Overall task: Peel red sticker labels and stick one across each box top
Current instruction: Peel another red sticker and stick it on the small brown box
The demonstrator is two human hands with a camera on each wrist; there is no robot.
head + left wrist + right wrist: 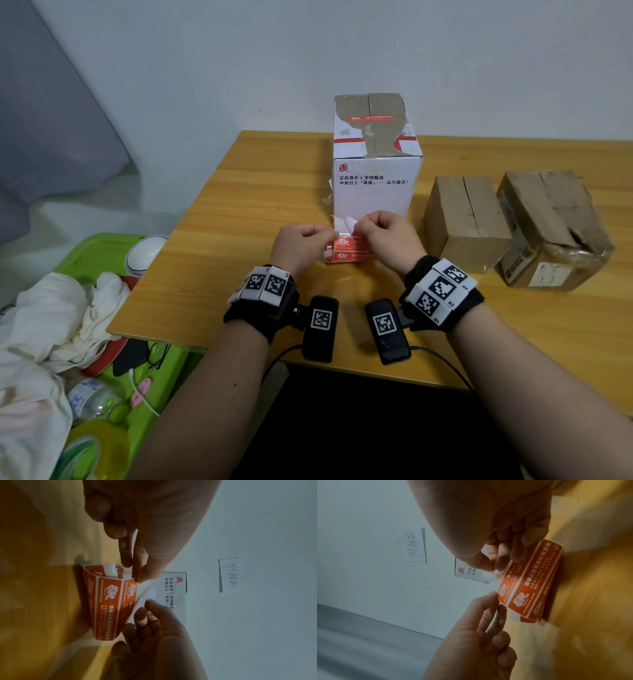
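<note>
A strip of red sticker labels point(346, 253) on white backing curls on the wooden table point(239, 205), just in front of a tall white box point(375, 192). That box has one red label point(370, 119) across its top. My left hand point(334, 236) pinches the strip's left edge between thumb and forefinger. My right hand point(358, 226) pinches the white upturned end of the strip point(109, 601). Two brown cardboard boxes point(466, 219) point(551, 229) stand to the right with bare tops. In the right wrist view the strip point(532, 582) bends down from my fingers.
A green crate point(102, 246) left of the table holds white cloth point(61, 308), a white bowl point(144, 255) and a plastic bottle point(89, 397). A handwritten paper note point(229, 574) hangs on the white wall behind. The table's near edge runs under my wrists.
</note>
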